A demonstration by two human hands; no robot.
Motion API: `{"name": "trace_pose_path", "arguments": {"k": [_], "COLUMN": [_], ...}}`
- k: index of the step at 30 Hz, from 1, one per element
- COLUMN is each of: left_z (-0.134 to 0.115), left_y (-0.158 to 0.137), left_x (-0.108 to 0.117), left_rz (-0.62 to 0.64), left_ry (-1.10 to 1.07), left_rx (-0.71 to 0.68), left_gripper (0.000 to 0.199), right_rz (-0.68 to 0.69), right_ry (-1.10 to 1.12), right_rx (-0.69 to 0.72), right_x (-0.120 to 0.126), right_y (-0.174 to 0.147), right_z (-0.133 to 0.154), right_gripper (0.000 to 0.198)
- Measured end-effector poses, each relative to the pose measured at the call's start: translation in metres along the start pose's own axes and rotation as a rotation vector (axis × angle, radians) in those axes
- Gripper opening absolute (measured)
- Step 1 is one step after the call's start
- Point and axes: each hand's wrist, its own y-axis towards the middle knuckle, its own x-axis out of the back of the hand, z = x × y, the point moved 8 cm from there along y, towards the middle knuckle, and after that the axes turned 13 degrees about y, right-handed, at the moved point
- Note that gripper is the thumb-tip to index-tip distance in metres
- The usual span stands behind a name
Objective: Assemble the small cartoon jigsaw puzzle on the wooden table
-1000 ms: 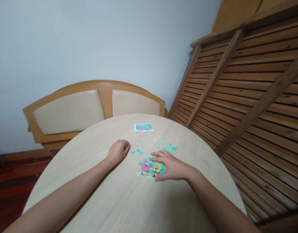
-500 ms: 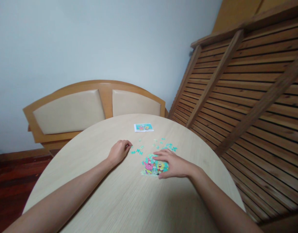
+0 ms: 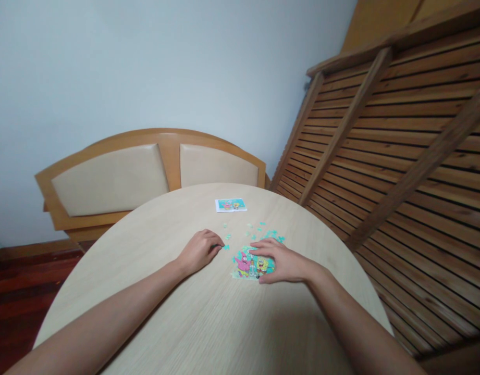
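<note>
A partly assembled jigsaw puzzle (image 3: 243, 265) lies flat on the round table, its picture showing pink and yellow cartoon figures on turquoise. My right hand (image 3: 284, 263) spans its right side, thumb at the near edge and fingers over the far edge, holding it. To the left, my left hand (image 3: 202, 251) is closed in a pinch, palm down on the table. At its fingertips a small turquoise puzzle piece (image 3: 226, 247) shows; the fingers hide the rest of what is there.
Loose turquoise pieces (image 3: 273, 235) lie scattered beyond my right hand, with several paler ones nearby. A reference picture card (image 3: 231, 205) rests near the table's (image 3: 165, 323) far edge. Behind stand a padded headboard (image 3: 114, 179) and a slatted wooden frame (image 3: 341, 156).
My left hand has moved right and nearer, covering the spot where several turquoise pieces lay. The assembled puzzle and my right hand have shifted slightly to the right.
</note>
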Motion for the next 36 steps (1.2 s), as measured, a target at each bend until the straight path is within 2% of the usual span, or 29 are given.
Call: {"name": "trace_pose_path", "arguments": {"k": [8, 14, 23, 29, 36], "left_z": [0.011, 0.01, 0.004, -0.002, -0.013], "left_y": [-0.002, -0.006, -0.014, -0.019, -0.02], "left_x": [-0.006, -0.005, 0.002, 0.009, 0.009], "left_rz": [-0.003, 0.014, 0.072, 0.117, 0.152], "left_ry": [-0.159, -0.197, -0.102, -0.094, -0.17], "left_rx": [0.127, 0.111, 0.122, 0.103, 0.096], "left_gripper": [0.015, 0.014, 0.019, 0.031, 0.022], "right_rz": [-0.01, -0.014, -0.009, -0.013, -0.011], "right_ry": [0.016, 0.009, 0.008, 0.014, 0.008], "right_rx": [-0.003, -0.008, -0.016, -0.017, -0.024], "right_x": [0.0, 0.001, 0.002, 0.002, 0.002], "right_y": [0.0, -0.001, -0.001, -0.001, -0.001], "right_z": [-0.002, -0.002, -0.002, -0.004, -0.003], "right_gripper": [0.084, 0.083, 0.081, 0.081, 0.082]}}
